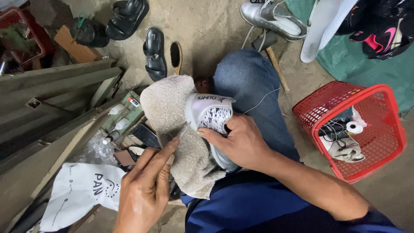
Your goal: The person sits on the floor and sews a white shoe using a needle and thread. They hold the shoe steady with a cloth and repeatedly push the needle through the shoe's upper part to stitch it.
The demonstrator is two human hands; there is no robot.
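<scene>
Your right hand (241, 144) grips the shoe (210, 114) on the towel (172, 108) over your knee, your left hand (144, 190) pinches thread (183, 131); pull too hard and it could snap.

The right hand (243, 144) grips a white sneaker (210, 114) on a beige towel (172, 112) over the lap; the left hand (144, 190) pinches thread near it.
</scene>
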